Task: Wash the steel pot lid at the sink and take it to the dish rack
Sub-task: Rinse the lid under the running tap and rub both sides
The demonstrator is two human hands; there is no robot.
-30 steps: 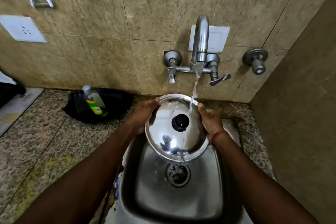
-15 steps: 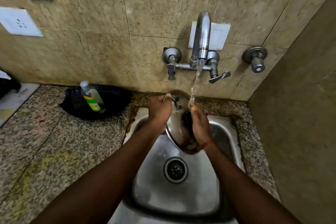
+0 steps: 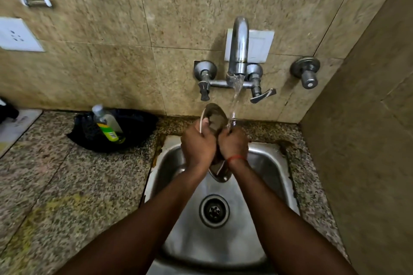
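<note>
Lid [image 3: 213, 116] now edge-on between hands [image 3: 214, 146]

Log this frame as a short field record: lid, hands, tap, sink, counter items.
lid: round steel pot lid, held nearly on edge over the sink
left hand: left hand grips the lid's left rim
right hand: right hand on the lid's right side, red thread at wrist
tap: chrome wall tap running, stream hits lid and right hand
sink: steel sink, drain uncovered
counter: clear bottle with green label lying in a black pan

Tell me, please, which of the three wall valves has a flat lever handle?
The middle valve, just right of the spout; its flat lever angles rightward, while the others carry stubby knobs.
</note>
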